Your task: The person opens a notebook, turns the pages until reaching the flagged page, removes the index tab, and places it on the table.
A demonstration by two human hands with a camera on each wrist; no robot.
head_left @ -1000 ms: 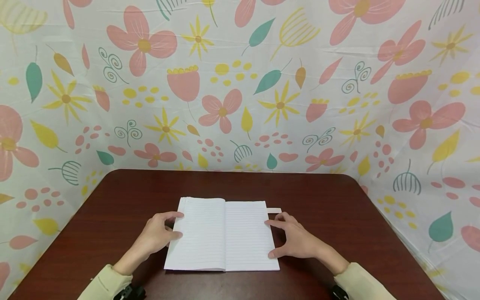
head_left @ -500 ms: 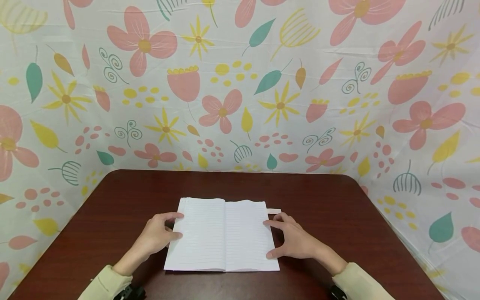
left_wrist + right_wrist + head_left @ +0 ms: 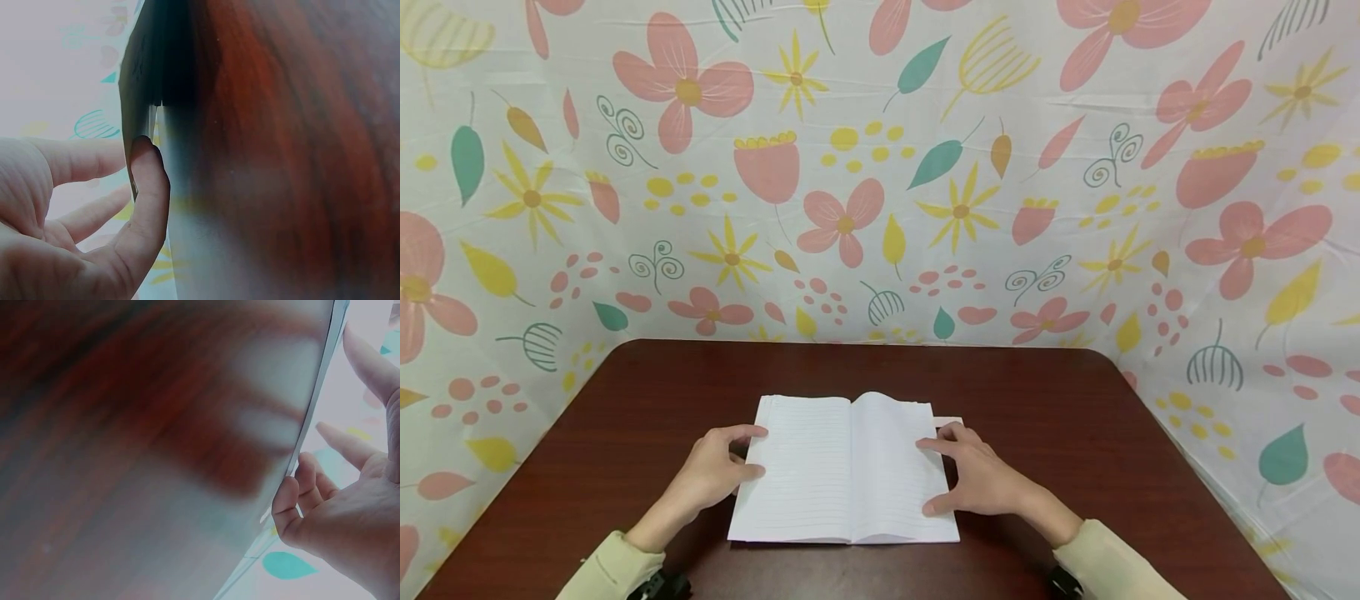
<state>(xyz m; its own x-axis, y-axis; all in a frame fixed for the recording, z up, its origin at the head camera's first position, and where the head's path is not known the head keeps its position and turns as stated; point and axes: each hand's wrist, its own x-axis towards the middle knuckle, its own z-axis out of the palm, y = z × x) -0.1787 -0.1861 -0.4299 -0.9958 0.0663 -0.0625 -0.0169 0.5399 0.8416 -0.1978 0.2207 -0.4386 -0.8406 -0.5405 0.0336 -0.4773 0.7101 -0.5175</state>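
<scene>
An open notebook [image 3: 797, 475] with lined pages lies on the dark wooden table, seen in the head view. My left hand [image 3: 709, 465] grips its left edge, thumb and forefinger over the page; the left wrist view shows fingers on both sides of the notebook's edge [image 3: 130, 87]. At the right, the thumb and forefinger of my right hand [image 3: 988, 477] press on the right page [image 3: 887, 483], which bulges upward near the spine. In the right wrist view, this hand's other fingers [image 3: 286, 497] bend beside the notebook's edge [image 3: 320, 381].
The brown table [image 3: 1037, 392] extends around the notebook, with rounded far corners. A pale strip [image 3: 950, 422] sticks out past the notebook's right edge. A flower-patterned cloth [image 3: 880, 167] hangs behind and at both sides.
My right thumb and forefinger have slid left over the right page. That page has gone from flat to bulging near the spine. The left hand has stayed put.
</scene>
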